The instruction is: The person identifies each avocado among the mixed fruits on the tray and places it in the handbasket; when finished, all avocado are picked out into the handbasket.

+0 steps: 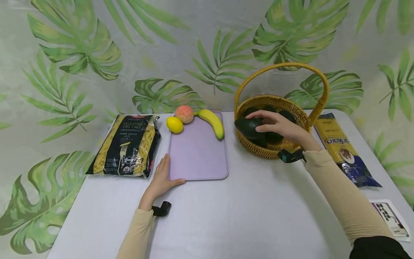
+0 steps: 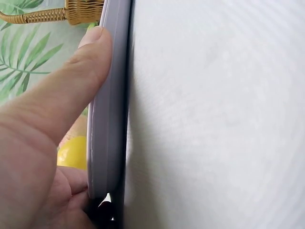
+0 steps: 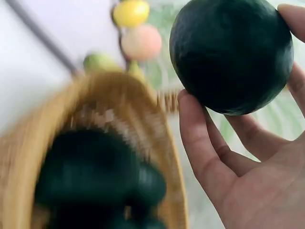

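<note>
My right hand (image 1: 279, 125) holds a dark green avocado (image 1: 246, 127) over the left side of the wicker basket (image 1: 263, 150). The right wrist view has this avocado (image 3: 231, 55) between the fingers and thumb, with other dark green avocados (image 3: 90, 167) blurred in the basket. My left hand (image 1: 160, 181) rests at the near left corner of a lilac tray (image 1: 198, 158), fingers straight along its side and thumb along its front edge. A banana (image 1: 213, 123) lies on the tray's far right part. A peach (image 1: 184, 114) and a lemon (image 1: 175, 125) sit at its far left corner.
Left of the tray lies a bag of penne pasta (image 1: 129, 144). A yellow and blue pasta packet (image 1: 343, 147) lies right of the basket, with a white printed card (image 1: 389, 219) nearer the right edge. The basket's tall handle (image 1: 281, 65) arches above it.
</note>
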Demonstrator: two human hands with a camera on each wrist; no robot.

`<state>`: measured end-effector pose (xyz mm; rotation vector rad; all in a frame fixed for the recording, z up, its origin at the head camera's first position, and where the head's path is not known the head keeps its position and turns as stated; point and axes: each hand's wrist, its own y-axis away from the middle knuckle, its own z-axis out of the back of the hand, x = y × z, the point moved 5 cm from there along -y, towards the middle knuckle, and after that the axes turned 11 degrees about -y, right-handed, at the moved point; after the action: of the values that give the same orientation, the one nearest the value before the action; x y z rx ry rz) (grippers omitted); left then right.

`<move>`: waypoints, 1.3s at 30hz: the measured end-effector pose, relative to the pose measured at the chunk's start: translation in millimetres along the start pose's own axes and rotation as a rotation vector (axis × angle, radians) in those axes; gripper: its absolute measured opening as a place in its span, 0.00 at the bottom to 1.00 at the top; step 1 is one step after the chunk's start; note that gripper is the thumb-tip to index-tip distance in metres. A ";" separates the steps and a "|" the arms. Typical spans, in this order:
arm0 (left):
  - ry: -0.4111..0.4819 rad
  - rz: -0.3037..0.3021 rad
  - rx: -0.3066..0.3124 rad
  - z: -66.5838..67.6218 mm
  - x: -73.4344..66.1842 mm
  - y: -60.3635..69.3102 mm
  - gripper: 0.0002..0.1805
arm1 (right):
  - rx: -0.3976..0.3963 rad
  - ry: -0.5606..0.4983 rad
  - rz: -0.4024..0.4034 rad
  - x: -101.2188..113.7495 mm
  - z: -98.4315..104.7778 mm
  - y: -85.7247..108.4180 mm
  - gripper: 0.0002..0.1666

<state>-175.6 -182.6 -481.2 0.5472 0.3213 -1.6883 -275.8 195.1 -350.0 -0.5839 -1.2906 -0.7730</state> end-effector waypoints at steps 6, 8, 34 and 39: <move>0.000 0.002 0.001 -1.0 0.3 0.4 0.63 | -0.047 0.091 -0.080 -16.4 42.3 38.9 0.24; 0.000 0.002 -0.002 -0.9 0.7 0.5 0.63 | -0.041 0.113 -0.116 -23.2 53.3 47.6 0.24; 0.000 0.000 0.003 1.4 5.0 2.5 0.63 | 0.071 0.337 -0.205 -48.2 59.9 50.1 0.20; -0.007 -0.003 -0.002 1.7 5.4 2.6 0.63 | 0.018 0.407 -0.180 -52.2 50.3 48.8 0.21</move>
<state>-174.0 -188.5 -482.4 0.5390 0.3187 -1.6923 -273.7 273.1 -389.4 -0.2774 -0.9792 -0.9714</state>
